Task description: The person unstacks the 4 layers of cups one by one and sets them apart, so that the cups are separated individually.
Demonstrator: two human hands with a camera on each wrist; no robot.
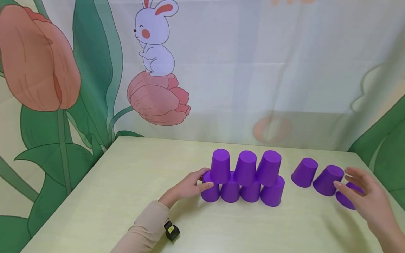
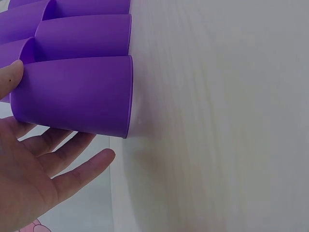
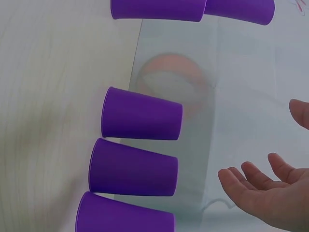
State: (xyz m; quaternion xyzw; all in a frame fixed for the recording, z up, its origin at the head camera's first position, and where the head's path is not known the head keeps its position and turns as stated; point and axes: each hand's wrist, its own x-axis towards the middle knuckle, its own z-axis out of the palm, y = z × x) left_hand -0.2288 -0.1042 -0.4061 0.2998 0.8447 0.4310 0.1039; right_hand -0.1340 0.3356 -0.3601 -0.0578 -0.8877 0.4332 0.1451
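Purple upside-down cups form two tiers on the table, with three cups, one of them the middle upper cup point(image 1: 245, 168), on a lower row. My left hand point(image 1: 190, 186) is at the row's left end, thumb and loosely straight fingers on either side of the lower left cup point(image 1: 210, 193). In the left wrist view, the thumb touches that cup point(image 2: 75, 96) and some fingertips pass behind it. My right hand point(image 1: 373, 198) hovers by three separate cups, such as the middle one point(image 1: 329, 180). The right wrist view shows its fingers spread, apart from these cups point(image 3: 135, 166).
A pale table point(image 1: 126, 175) carries the cups. Behind it hangs a printed cloth point(image 1: 221, 88) with a rabbit and tulips. A small black object point(image 1: 172, 232) is beside the left sleeve point(image 1: 148, 221).
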